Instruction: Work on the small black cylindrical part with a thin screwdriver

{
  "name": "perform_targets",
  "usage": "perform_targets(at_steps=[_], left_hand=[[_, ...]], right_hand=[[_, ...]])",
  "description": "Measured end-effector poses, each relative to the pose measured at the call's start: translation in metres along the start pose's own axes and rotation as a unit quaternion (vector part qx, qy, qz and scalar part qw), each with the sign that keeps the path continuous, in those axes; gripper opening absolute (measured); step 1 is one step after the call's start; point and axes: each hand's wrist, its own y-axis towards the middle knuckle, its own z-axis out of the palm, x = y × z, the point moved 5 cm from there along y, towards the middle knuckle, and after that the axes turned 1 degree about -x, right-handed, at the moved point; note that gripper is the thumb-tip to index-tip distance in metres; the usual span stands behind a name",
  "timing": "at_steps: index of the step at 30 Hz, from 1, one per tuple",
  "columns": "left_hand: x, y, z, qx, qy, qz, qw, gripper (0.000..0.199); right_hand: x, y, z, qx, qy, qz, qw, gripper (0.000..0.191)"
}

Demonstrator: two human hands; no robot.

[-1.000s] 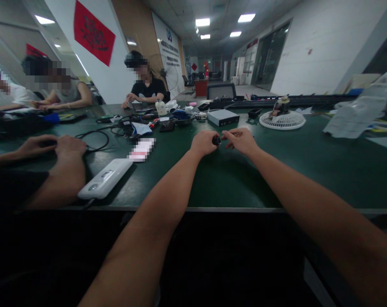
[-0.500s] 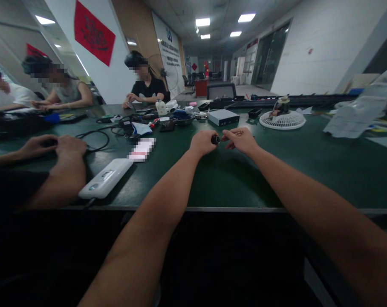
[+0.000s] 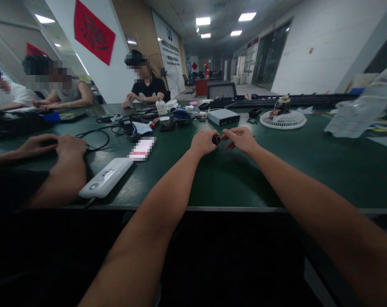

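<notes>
My left hand (image 3: 203,143) is closed around a small black cylindrical object (image 3: 216,140), perhaps a connector or knob, with its dark end showing. My right hand (image 3: 241,140) is held just to the right of it, with its fingertips pinched together almost at the object's end. I cannot tell whether they touch it. Both hands hover over the green work table (image 3: 232,183), away from the items on it. The rest of the object is hidden inside my left fingers.
A silver box (image 3: 223,117) and a white round fan base (image 3: 283,120) lie ahead. Black cables (image 3: 94,136) and small items lie to the left, beside a white power bank (image 3: 105,178). A co-worker's hands (image 3: 53,147) rest at the left.
</notes>
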Motion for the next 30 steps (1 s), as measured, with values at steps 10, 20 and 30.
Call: perform_targets(at_steps=[10,20,30], left_hand=[[-0.001,0.001,0.0,-0.001,0.006,0.001,1.0,0.03],[-0.002,0.001,-0.001,-0.004,0.016,-0.013,1.0,0.03],[0.009,0.0,-0.005,-0.044,0.027,-0.07,0.996,0.029]], right_hand=[[0.0,0.0,-0.003,-0.017,-0.029,0.0,0.999,0.045],[0.008,-0.003,-0.01,-0.082,-0.137,-0.027,0.987,0.051],[0.007,0.0,-0.024,-0.088,-0.192,-0.022,0.977,0.035]])
